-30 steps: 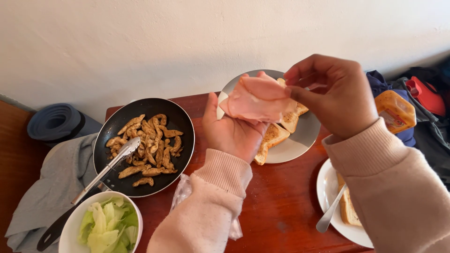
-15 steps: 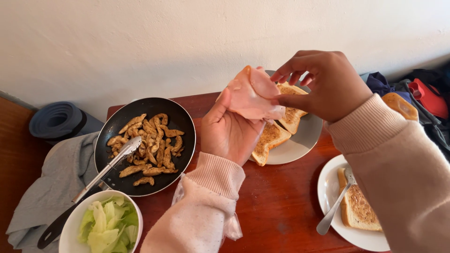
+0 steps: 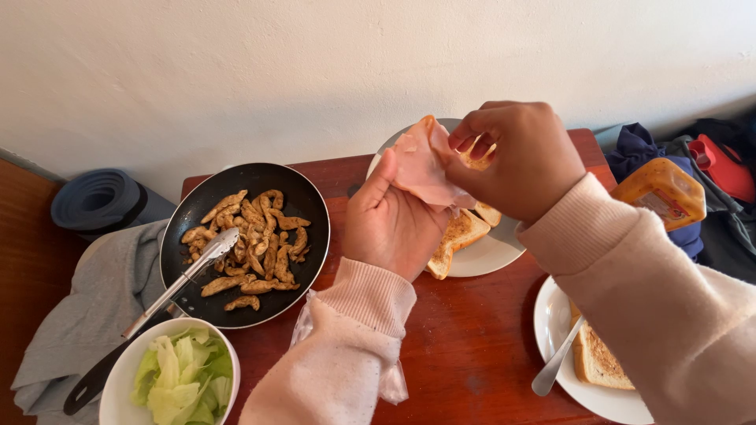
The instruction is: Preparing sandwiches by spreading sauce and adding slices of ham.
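Change: the right hand (image 3: 512, 157) has come in over the ham slices (image 3: 425, 165) since half a second ago, and the orange sauce bottle (image 3: 661, 193) shows fully again at 3 o'clock.
Left hand: the left hand (image 3: 390, 220) is cupped palm up, fingers curled under the ham, which lies across them.
Right hand: fingers pinched together on the upper edge of the pink ham; knuckles face the camera.
Ham: held above the grey plate (image 3: 492, 248), just past the middle of the view toward 1 o'clock, clear of the toast below.
Toast: toasted bread slices (image 3: 457, 236) lie on the grey plate, partly hidden by both hands.
Pan: black frying pan (image 3: 303, 205) at 9 o'clock of the hands, full of browned chicken strips (image 3: 248, 244); metal tongs (image 3: 185, 279) rest in it, pointing to 7 o'clock.
Bowl: white bowl (image 3: 118, 378) of lettuce (image 3: 181, 378) at 7 o'clock, touching the pan's rim.
White plate: white plate (image 3: 551, 330) at 5 o'clock with one toast slice and a spoon (image 3: 555, 362).
Table: red-brown wooden table (image 3: 472, 338); a clear plastic bag (image 3: 390, 382) lies under the left sleeve.
Edges: grey cloth (image 3: 79, 315) and a rolled blue mat (image 3: 98, 205) at 9 o'clock; a heap of clothes (image 3: 709, 189) at 3 o'clock.
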